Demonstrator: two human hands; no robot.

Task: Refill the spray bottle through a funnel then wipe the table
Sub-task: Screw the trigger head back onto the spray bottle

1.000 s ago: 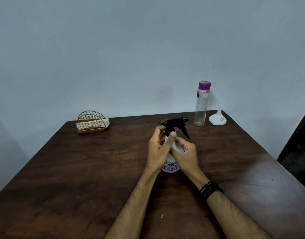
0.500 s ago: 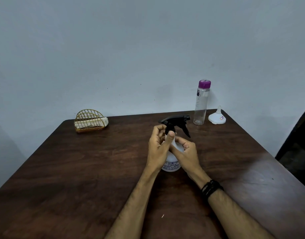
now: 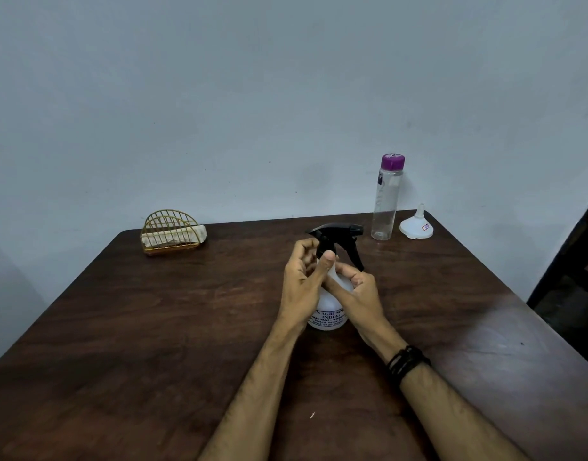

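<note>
A white spray bottle (image 3: 329, 316) with a black trigger head (image 3: 338, 235) stands upright in the middle of the dark wooden table (image 3: 153, 327). My left hand (image 3: 302, 284) curls round the collar just under the trigger head, thumb against its near side. My right hand (image 3: 362, 294) grips the bottle's white body from the right. A clear bottle with a purple cap (image 3: 386, 197) stands at the back right, and a white funnel (image 3: 417, 226) lies mouth down beside it.
A gold wire holder with a folded cloth (image 3: 171, 236) sits at the back left of the table. The wall runs along the table's far edge. A dark piece of furniture (image 3: 578, 261) stands off the table's right side.
The hands stay on the spray bottle; my left fingers have shifted slightly on the collar. The trigger head points a little more to the right.
</note>
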